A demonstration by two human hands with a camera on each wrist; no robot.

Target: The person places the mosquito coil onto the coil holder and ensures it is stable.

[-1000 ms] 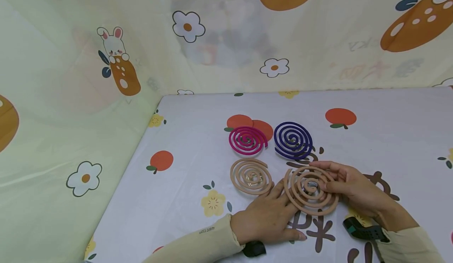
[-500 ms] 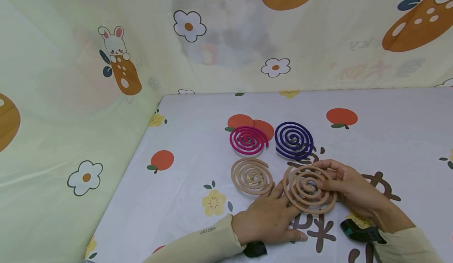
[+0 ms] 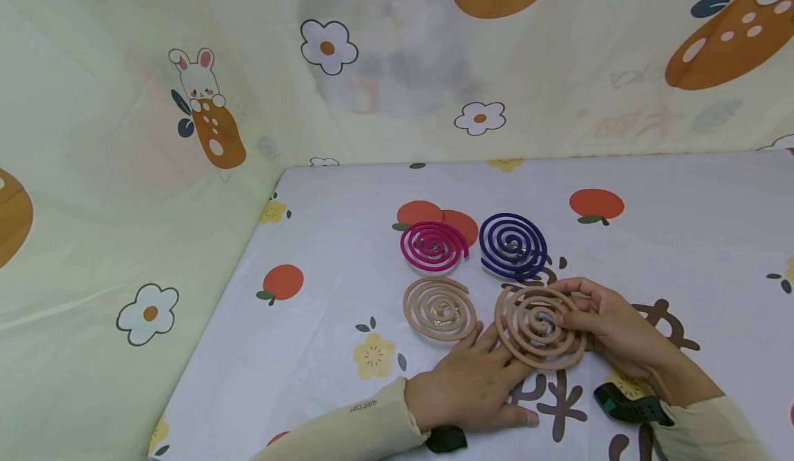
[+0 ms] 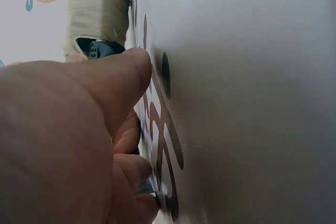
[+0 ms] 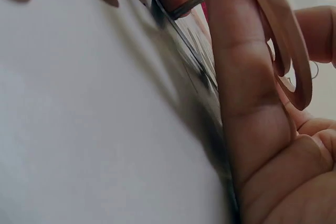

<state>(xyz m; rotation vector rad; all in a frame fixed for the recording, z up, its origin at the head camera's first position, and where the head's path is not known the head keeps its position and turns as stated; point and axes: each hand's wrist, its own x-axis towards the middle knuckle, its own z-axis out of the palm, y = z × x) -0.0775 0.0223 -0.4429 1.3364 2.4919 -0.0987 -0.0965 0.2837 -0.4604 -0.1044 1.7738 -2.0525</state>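
Observation:
My right hand [image 3: 620, 333] pinches the right side of a tan mosquito coil [image 3: 524, 347], thumb on top near its centre; in the right wrist view the coil [image 5: 299, 72] stands tilted off the table. Underneath it, a thin metal piece [image 5: 188, 6] shows, apparently a coil stand. My left hand [image 3: 468, 385] lies palm down with fingers spread, some fingertips hidden beneath that coil. Left of it rests a second tan coil [image 3: 411, 316] on a metal stand. Behind are a pink coil [image 3: 409, 258] and a dark blue coil [image 3: 486, 258].
A white tablecloth [image 3: 335, 240] printed with fruit, flowers and brown lettering covers the table. Pale patterned curtains [image 3: 397, 130] hang at the back and left. A dark band [image 3: 633, 406] is on the right wrist, and another dark device [image 3: 446, 438] sits under the left wrist.
The right hand and its tan coil have shifted slightly left and farther back, with the coil turning a little. The left hand stays in place.

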